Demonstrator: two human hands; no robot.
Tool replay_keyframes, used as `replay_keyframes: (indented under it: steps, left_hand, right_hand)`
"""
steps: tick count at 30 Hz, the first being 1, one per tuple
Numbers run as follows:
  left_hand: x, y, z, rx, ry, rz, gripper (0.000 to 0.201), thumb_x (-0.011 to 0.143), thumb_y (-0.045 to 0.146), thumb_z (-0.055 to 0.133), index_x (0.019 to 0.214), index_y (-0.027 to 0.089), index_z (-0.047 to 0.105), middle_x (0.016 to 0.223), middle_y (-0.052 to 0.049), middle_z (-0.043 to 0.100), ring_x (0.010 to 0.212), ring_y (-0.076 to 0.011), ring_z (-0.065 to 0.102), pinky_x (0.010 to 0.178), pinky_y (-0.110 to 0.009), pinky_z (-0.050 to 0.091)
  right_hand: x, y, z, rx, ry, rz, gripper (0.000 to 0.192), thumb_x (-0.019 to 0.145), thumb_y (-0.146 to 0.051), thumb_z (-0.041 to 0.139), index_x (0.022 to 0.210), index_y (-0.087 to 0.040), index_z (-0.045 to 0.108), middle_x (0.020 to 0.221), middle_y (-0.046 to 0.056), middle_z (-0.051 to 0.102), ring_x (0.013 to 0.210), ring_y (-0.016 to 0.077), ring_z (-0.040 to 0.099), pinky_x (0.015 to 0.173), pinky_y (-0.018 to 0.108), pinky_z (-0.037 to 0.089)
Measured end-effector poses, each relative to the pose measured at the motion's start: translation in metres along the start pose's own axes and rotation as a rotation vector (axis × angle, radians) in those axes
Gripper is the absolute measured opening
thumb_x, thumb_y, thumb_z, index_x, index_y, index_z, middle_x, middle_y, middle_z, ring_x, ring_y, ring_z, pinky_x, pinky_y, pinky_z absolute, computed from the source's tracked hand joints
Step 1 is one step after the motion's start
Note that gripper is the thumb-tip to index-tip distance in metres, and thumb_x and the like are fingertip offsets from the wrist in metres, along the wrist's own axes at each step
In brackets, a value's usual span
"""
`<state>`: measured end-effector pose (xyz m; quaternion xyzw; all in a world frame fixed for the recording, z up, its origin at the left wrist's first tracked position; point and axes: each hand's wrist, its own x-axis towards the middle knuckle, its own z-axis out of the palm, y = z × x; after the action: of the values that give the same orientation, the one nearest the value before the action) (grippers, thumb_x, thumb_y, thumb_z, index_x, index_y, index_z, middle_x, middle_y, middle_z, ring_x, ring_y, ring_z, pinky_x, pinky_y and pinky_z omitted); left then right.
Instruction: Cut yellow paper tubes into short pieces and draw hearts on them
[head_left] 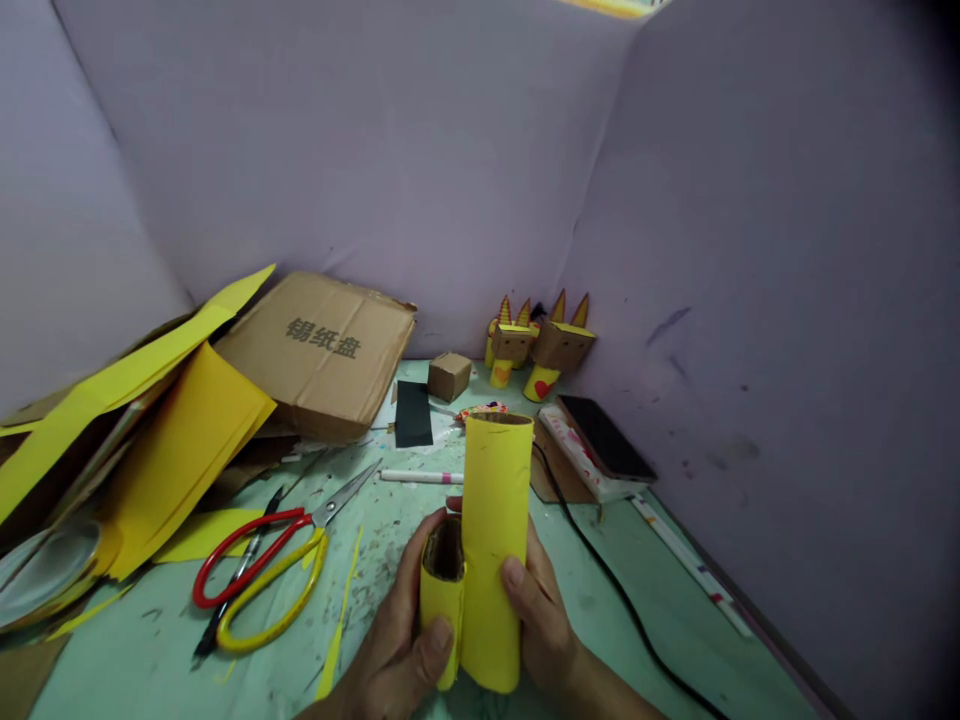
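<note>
A tall cardboard tube wrapped in yellow paper (495,520) stands upright low in the middle of the view. A shorter yellow-wrapped tube (442,590) is pressed against its left side. My left hand (397,640) wraps the short tube, thumb on its front. My right hand (544,615) grips the tall tube from the right, thumb on its front. Both hands press the two tubes together just above the green table (637,650).
Red and yellow scissors (277,550) and a black pen lie to the left. Yellow paper sheets (180,440) and a flattened cardboard box (322,350) are stacked at the back left. Small cardboard figures (540,350), a phone (604,435), a black cable and a white pen (420,477) lie behind.
</note>
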<state>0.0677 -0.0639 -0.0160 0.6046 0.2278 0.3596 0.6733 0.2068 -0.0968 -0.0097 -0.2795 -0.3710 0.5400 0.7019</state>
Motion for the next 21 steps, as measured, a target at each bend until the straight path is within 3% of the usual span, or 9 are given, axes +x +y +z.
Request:
replay_keyframes:
  steps: [5,10,14,17,21]
  left_hand:
    - [0.001,0.003,0.004,-0.014,0.056,-0.008,0.072,0.081,0.054,0.054,0.142,0.024,0.031,0.151,-0.006,0.032,0.14,-0.0321,0.018,0.111,-0.041,0.028]
    - [0.003,0.013,0.003,0.014,0.154,-0.111,0.07,0.082,0.053,0.051,0.142,0.023,0.03,0.148,-0.008,0.038,0.133,-0.0326,0.036,0.107,-0.042,0.035]
    - [0.006,0.023,-0.01,0.365,0.279,-0.153,0.068,0.079,0.056,0.052,0.136,0.021,0.038,0.14,-0.009,0.047,0.13,-0.0319,0.04,0.108,-0.046,0.031]
    - [0.016,0.027,-0.024,0.66,0.372,-0.199,0.067,0.081,0.057,0.045,0.137,0.019,0.036,0.143,-0.01,0.044,0.132,-0.0303,0.037,0.11,-0.048,0.026]
    - [0.035,0.027,-0.036,1.017,0.326,-0.272,0.068,0.084,0.05,0.036,0.141,0.013,0.03,0.148,-0.014,0.035,0.133,-0.0309,0.036,0.106,-0.047,0.031]
  right_hand:
    - [0.002,0.0,-0.002,0.04,0.019,0.038,0.041,0.079,-0.045,0.064,0.113,-0.024,0.058,0.104,0.008,0.067,0.091,0.0253,0.063,0.08,0.036,0.051]
    - [0.008,-0.009,-0.002,0.081,0.136,0.187,0.036,0.078,-0.046,0.064,0.101,-0.018,0.065,0.094,0.007,0.069,0.079,0.0208,0.065,0.071,0.029,0.051]
    - [0.015,-0.024,-0.006,0.09,0.231,0.274,0.047,0.07,-0.05,0.071,0.1,-0.015,0.066,0.076,0.007,0.071,0.07,0.0203,0.066,0.059,0.025,0.05]
    - [0.02,-0.034,-0.014,0.143,0.276,0.406,0.049,0.065,-0.052,0.072,0.096,-0.015,0.067,0.073,0.007,0.071,0.066,0.0219,0.068,0.056,0.027,0.05]
    - [0.023,-0.036,-0.022,0.162,0.253,0.526,0.049,0.068,-0.052,0.069,0.094,-0.011,0.069,0.072,0.009,0.072,0.063,0.0225,0.068,0.055,0.028,0.051]
